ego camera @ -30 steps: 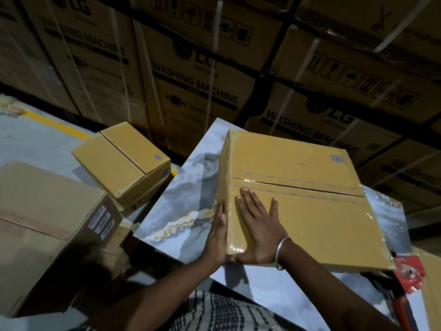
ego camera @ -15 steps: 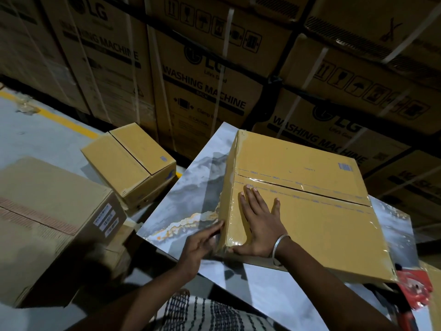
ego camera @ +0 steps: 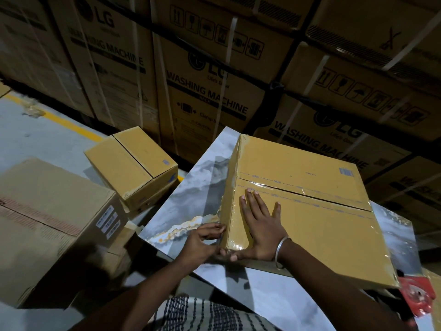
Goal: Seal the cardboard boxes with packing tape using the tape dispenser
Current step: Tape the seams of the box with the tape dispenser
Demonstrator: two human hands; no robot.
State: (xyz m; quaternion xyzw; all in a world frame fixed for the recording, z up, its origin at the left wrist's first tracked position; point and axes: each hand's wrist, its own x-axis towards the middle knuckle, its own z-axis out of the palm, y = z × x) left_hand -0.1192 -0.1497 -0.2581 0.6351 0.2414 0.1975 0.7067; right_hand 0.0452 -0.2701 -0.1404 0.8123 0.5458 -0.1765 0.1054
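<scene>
Box (ego camera: pixel 310 225), yellow-brown cardboard, flat and wide, lying on the marbled grey tabletop (ego camera: pixel 191 187), its near corner over the table's edge toward us. We note clear tape (ego camera: pixel 298 189) along the centre seam of the top flaps and glossy tape wrapped over the left edge and near corner.

Right hand (ego camera: pixel 260 228): palm down on the box top by the near left corner, fingers straight and spread, tips reaching the seam; it presses, it grips nothing. A metal bangle (ego camera: pixel 281 253) sits at the wrist.

Left hand (ego camera: pixel 202 242): at the box's left side face near the bottom corner, fingers curled and touching the taped edge. We cannot tell whether they pinch the tape or only rub it.

Tape dispenser (ego camera: pixel 416 296): red, partly seen at the lower right, just beside the box's near right corner, touched by neither hand.

Second yellow box (ego camera: pixel 128 166), smaller, left of the table; plain brown carton (ego camera: pixel 52 211) with white labels nearer left. Washing-machine cartons (ego camera: pixel 207 75) stacked behind. Yellow floor line (ego camera: pixel 62 120) at left.
</scene>
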